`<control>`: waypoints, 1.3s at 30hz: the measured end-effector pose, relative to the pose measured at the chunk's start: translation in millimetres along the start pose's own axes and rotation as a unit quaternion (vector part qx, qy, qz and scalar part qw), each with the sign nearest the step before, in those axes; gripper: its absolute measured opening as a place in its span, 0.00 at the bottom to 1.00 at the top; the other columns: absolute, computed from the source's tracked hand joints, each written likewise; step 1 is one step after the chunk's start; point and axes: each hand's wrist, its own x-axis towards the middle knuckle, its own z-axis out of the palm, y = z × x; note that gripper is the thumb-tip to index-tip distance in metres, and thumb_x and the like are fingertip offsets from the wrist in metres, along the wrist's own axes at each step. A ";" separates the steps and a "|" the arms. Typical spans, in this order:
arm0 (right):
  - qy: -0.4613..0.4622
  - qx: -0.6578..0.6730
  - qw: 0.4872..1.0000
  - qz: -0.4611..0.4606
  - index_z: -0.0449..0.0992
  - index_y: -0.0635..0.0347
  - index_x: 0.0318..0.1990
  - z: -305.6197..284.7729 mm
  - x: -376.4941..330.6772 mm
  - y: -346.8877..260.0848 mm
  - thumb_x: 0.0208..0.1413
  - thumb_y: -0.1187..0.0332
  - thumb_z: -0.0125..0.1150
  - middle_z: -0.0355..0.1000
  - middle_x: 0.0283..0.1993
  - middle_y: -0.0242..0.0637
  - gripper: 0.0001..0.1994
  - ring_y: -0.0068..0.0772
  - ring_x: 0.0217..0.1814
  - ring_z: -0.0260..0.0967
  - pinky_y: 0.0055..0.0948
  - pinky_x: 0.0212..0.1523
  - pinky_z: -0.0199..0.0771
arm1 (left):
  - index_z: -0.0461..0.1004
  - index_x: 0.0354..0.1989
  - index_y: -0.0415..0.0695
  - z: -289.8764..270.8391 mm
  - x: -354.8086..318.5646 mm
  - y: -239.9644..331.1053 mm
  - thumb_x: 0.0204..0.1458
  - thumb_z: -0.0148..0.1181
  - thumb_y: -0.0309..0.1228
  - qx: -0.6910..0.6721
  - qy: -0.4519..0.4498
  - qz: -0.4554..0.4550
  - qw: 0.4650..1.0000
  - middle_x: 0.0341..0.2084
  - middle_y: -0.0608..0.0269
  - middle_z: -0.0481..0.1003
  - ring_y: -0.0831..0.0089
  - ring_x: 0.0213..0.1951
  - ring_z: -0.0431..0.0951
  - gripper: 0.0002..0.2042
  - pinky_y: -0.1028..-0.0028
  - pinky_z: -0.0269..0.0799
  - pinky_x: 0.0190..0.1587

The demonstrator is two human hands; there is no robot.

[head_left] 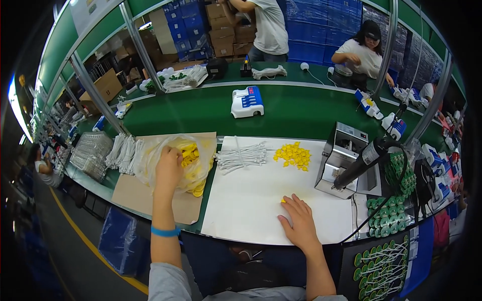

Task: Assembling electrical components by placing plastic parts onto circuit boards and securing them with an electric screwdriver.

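My left hand (169, 168) reaches into a clear plastic bag (145, 168) of small yellow plastic parts (189, 153). Its fingers are curled; whatever they hold, if anything, is hidden. My right hand (302, 223) lies palm down on a white sheet (246, 210), thumb apart and fingers stretched out. One small yellow part (283, 200) shows at its fingertips, apparently touched rather than gripped. Farther up the sheet are a loose pile of the same yellow parts (293, 156) and a tied bundle of white cables (242, 156).
Right of the sheet stands a metal bench machine (341, 160) with a black cylindrical tool (361, 163) in front. Green circuit boards (386, 215) lie beyond it. Cardboard (173, 208) lies under the bag. A white-and-blue device (247, 102) sits on the green belt (201, 113); co-workers stand across.
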 end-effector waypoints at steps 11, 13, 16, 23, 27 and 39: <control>0.050 -0.053 0.997 0.034 0.60 0.65 0.73 43.7 14.6 27.2 0.62 0.65 0.65 0.55 0.77 0.60 0.34 0.60 0.78 0.55 0.52 0.76 0.53 | 0.80 0.38 0.39 58.2 -125.4 137.4 0.53 0.67 0.22 -0.255 -0.197 0.139 0.936 0.55 0.46 0.76 0.46 0.58 0.74 0.06 0.58 0.72 0.61; 0.037 -0.100 0.994 0.021 0.63 0.65 0.71 57.7 12.2 30.2 0.62 0.64 0.65 0.54 0.78 0.60 0.32 0.61 0.78 0.54 0.52 0.75 0.53 | 0.80 0.38 0.40 80.2 -134.5 140.1 0.52 0.67 0.22 -0.273 -0.198 0.138 0.931 0.58 0.47 0.75 0.46 0.60 0.73 0.06 0.58 0.70 0.63; 0.042 -0.109 0.993 0.013 0.68 0.66 0.65 66.5 11.5 31.1 0.62 0.65 0.65 0.54 0.77 0.61 0.27 0.62 0.78 0.53 0.52 0.75 0.54 | 0.79 0.36 0.39 95.8 -135.3 143.2 0.52 0.67 0.22 -0.254 -0.160 0.133 0.944 0.58 0.47 0.75 0.46 0.60 0.73 0.05 0.58 0.70 0.62; 0.151 0.035 0.984 0.084 0.73 0.65 0.47 91.0 24.2 42.7 0.56 0.74 0.69 0.62 0.73 0.60 0.13 0.65 0.70 0.64 0.49 0.70 0.64 | 0.73 0.59 0.40 141.1 -143.0 133.4 0.50 0.71 0.27 -0.280 -0.123 0.085 0.948 0.58 0.50 0.75 0.50 0.63 0.71 0.26 0.59 0.64 0.63; 0.147 -0.004 0.984 0.100 0.74 0.64 0.45 104.8 32.5 43.3 0.56 0.72 0.71 0.63 0.73 0.61 0.13 0.63 0.70 0.64 0.49 0.69 0.64 | 0.67 0.68 0.39 149.9 -144.8 120.7 0.51 0.71 0.28 -0.270 -0.135 0.094 0.949 0.57 0.53 0.78 0.53 0.63 0.71 0.34 0.59 0.62 0.64; 0.204 -0.027 0.977 0.062 0.76 0.67 0.39 123.0 42.0 46.5 0.60 0.76 0.63 0.76 0.56 0.52 0.04 0.55 0.59 0.72 0.44 0.60 0.70 | 0.60 0.74 0.39 146.5 -144.1 103.0 0.52 0.69 0.23 -0.328 -0.192 0.142 0.914 0.53 0.59 0.82 0.58 0.57 0.74 0.39 0.63 0.65 0.62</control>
